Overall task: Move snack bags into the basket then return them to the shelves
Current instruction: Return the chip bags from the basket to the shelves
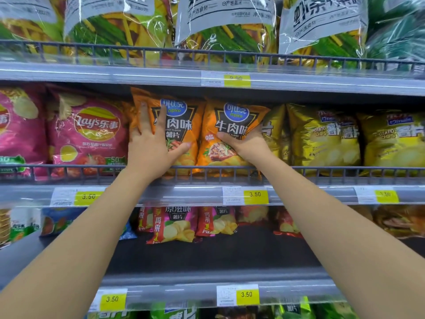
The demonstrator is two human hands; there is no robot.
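In front of you stands a shelf unit with several levels, each with a grey wire rail [207, 171] along its front edge. The top level holds big clear bags [225, 26] of green and yellow sticks. The middle level, where your hands are, holds a row of chip bags standing upright: pink bags [87, 134] at the left, two orange bags in the centre, yellow bags [322, 139] at the right. The level below has a dark, partly bare floor with red bags [174, 224] lying at the back. Yellow price tags [255, 195] sit on the shelf edges.

Both your bare forearms reach up from the bottom corners to the middle level. Your left hand [151, 146] lies open and flat on the front of the left orange bag [177, 125], fingers spread upward, thumb pointing to the right across the bag. Your right hand [243, 143] holds the right orange bag [230, 132] at its right side: the thumb presses on the front, and the other fingers go behind the bag, where they are hidden. The two orange bags touch each other and stand behind the rail. The right one is just beside the first yellow bag. The basket is not in view.
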